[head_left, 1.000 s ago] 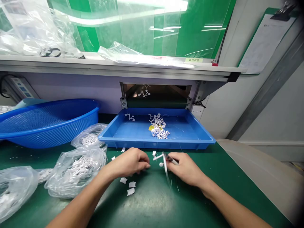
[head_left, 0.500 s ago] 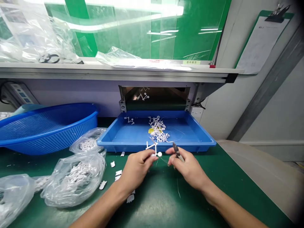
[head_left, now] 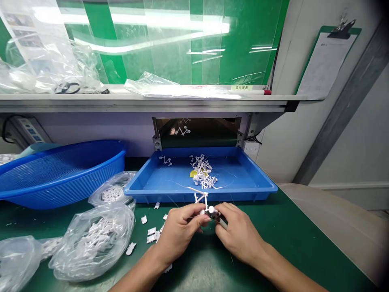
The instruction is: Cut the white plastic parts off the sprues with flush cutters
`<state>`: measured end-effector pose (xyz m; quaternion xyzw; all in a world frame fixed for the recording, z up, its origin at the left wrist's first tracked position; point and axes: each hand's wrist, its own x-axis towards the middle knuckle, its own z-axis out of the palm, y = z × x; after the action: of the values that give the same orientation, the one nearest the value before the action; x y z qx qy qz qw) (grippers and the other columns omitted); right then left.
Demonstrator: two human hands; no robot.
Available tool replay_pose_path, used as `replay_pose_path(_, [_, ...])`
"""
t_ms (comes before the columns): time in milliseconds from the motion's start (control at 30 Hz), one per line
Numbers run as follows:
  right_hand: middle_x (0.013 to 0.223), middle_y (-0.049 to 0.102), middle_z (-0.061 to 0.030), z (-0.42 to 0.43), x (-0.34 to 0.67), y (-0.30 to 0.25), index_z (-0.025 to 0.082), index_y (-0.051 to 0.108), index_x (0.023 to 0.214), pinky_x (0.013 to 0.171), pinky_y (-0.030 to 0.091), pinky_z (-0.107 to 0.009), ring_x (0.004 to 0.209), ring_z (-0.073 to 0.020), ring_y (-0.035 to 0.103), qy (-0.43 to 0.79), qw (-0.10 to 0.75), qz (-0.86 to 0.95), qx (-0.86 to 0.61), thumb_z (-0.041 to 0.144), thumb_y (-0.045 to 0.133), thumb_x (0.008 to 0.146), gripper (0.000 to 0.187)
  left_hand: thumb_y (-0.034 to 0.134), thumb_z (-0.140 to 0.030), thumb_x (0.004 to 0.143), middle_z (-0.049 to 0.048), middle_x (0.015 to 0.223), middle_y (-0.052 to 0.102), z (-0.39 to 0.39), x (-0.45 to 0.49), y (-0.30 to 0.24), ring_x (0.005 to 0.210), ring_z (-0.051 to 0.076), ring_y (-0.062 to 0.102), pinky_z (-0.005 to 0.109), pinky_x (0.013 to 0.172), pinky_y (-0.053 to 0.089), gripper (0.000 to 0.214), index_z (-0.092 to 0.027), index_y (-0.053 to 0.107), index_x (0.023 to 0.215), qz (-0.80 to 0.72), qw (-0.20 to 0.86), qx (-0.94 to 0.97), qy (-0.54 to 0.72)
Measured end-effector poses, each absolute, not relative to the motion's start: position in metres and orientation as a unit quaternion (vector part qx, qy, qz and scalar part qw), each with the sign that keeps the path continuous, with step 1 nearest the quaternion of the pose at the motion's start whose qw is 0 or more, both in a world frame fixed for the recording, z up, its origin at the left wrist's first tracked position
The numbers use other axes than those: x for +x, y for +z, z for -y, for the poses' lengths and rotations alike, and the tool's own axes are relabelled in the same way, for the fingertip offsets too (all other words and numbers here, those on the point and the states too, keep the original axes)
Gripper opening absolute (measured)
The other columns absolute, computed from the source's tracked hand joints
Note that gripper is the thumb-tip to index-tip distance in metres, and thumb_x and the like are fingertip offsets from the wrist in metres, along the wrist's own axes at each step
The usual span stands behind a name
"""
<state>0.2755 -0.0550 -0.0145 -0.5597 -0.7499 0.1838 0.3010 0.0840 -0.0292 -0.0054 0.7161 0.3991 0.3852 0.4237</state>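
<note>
White moulded plastic sprue (head_left: 200, 197), a thin branching frame of runners ending in a round ball (head_left: 210, 209), stands tilted between both hands on my remote feed, held over a green bench mat (head_left: 258, 251) just in front of a blue plastic tray (head_left: 243, 196). The left hand (head_left: 179, 231) pinches its lower end, fingers closed. The right hand (head_left: 240, 233) is clamped around a dark-tipped hand tool (head_left: 223, 221), its dark end at the sprue's base; I cannot make out the tool's exact kind. Inside the tray lies a heap of matching white moulded pieces (head_left: 202, 172) with fine strands. Small white offcuts (head_left: 151, 235) dot the mat left of the hands, beside clear plastic bags of white parts (head_left: 92, 243). A blue mesh basket (head_left: 60, 174) sits farther left.
</note>
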Motion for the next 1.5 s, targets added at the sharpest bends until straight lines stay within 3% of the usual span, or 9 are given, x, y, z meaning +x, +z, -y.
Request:
replay_pose_path(400, [0.081, 0.062, -0.0013, 0.052, 0.28, -0.024, 0.022, 0.053, 0.079, 0.069, 0.034, -0.03, 0.078, -0.0181, 0.054, 0.139, 0.216, 0.776, -0.576, 0.018, 0.048, 0.079, 0.006, 0.06, -0.039, 0.089, -0.0006, 0.071, 0.066, 0.027, 0.081, -0.008, 0.063, 0.013, 0.06, 0.021, 0.062, 0.047, 0.022, -0.021, 0.072, 0.095, -0.406, 0.369, 0.77, 0.325])
replay_pose_path(533, [0.075, 0.063, -0.0001, 0.05, 0.292, -0.017, 0.021, 0.054, 0.073, 0.061, 0.03, -0.028, 0.068, -0.0157, 0.053, 0.17, 0.196, 0.786, -0.561, 0.019, 0.051, 0.076, 0.005, 0.06, -0.038, 0.089, 0.0012, 0.081, 0.07, 0.021, 0.08, -0.011, 0.066, 0.013, 0.063, 0.02, 0.066, 0.048, 0.025, -0.02, 0.071, 0.102, -0.39, 0.374, 0.784, 0.305])
replay_pose_path(667, [0.061, 0.059, 0.002, 0.046, 0.316, -0.004, 0.021, 0.056, 0.066, 0.051, 0.024, -0.027, 0.054, -0.0127, 0.046, 0.235, 0.166, 0.78, -0.555, 0.016, 0.051, 0.074, 0.011, 0.06, -0.036, 0.088, 0.0007, 0.077, 0.069, 0.015, 0.069, 0.011, 0.066, 0.014, 0.061, 0.02, 0.062, 0.044, 0.022, -0.02, 0.072, 0.097, -0.364, 0.36, 0.841, 0.176])
replay_pose_path(800, [0.085, 0.069, -0.0003, 0.042, 0.325, 0.01, 0.025, 0.067, 0.097, 0.064, 0.038, -0.027, 0.073, -0.0169, 0.059, 0.245, 0.266, 0.733, -0.577, 0.022, 0.049, 0.083, 0.023, 0.058, -0.038, 0.087, 0.0006, 0.076, 0.069, 0.011, 0.043, 0.047, 0.064, 0.015, 0.061, 0.02, 0.057, 0.041, 0.023, -0.021, 0.074, 0.088, -0.402, 0.343, 0.846, 0.066])
replay_pose_path(867, [0.098, 0.07, -0.001, 0.044, 0.318, 0.012, 0.028, 0.063, 0.113, 0.072, 0.041, -0.028, 0.083, -0.0184, 0.062, 0.249, 0.291, 0.726, -0.57, 0.028, 0.05, 0.087, 0.03, 0.056, -0.041, 0.087, 0.0013, 0.081, 0.071, 0.011, 0.03, 0.06, 0.068, 0.017, 0.062, 0.021, 0.059, 0.042, 0.026, -0.022, 0.075, 0.091, -0.429, 0.32, 0.841, 0.07])
replay_pose_path(1033, [0.095, 0.07, -0.0024, 0.052, 0.3, -0.001, 0.029, 0.067, 0.107, 0.073, 0.042, -0.03, 0.087, -0.0205, 0.063, 0.172, 0.178, 0.801, -0.545, 0.031, 0.053, 0.086, 0.025, 0.055, -0.042, 0.087, 0.0012, 0.094, 0.072, 0.011, -0.004, 0.071, 0.081, 0.019, 0.064, 0.023, 0.07, 0.045, 0.027, -0.025, 0.076, 0.092, -0.477, 0.263, 0.834, 0.09])
replay_pose_path(1133, [0.102, 0.069, -0.005, 0.053, 0.304, -0.014, 0.029, 0.063, 0.118, 0.076, 0.045, -0.033, 0.092, -0.024, 0.063, 0.091, 0.16, 0.796, -0.577, 0.032, 0.052, 0.085, 0.035, 0.053, -0.047, 0.087, 0.0023, 0.104, 0.072, 0.016, -0.04, 0.076, 0.092, 0.022, 0.064, 0.025, 0.079, 0.047, 0.033, -0.025, 0.075, 0.097, -0.544, 0.209, 0.797, 0.161])
replay_pose_path(1233, [0.102, 0.068, -0.0053, 0.047, 0.31, -0.029, 0.031, 0.055, 0.129, 0.07, 0.047, -0.035, 0.089, -0.0254, 0.063, 0.048, 0.164, 0.792, -0.587, 0.037, 0.05, 0.085, 0.044, 0.051, -0.051, 0.086, 0.0038, 0.108, 0.071, 0.022, -0.085, 0.084, 0.091, 0.023, 0.065, 0.026, 0.074, 0.05, 0.04, -0.023, 0.074, 0.104, -0.622, 0.176, 0.739, 0.188])
replay_pose_path(1500, [0.093, 0.066, -0.0055, 0.04, 0.3, -0.052, 0.03, 0.065, 0.104, 0.067, 0.049, -0.038, 0.082, -0.0238, 0.061, 0.087, 0.176, 0.8, -0.567, 0.035, 0.048, 0.086, 0.025, 0.053, -0.035, 0.085, 0.0102, 0.097, 0.074, -0.026, -0.139, 0.073, 0.089, 0.026, 0.067, 0.03, 0.079, 0.049, 0.033, -0.015, 0.074, 0.102, -0.704, 0.054, 0.68, 0.197])
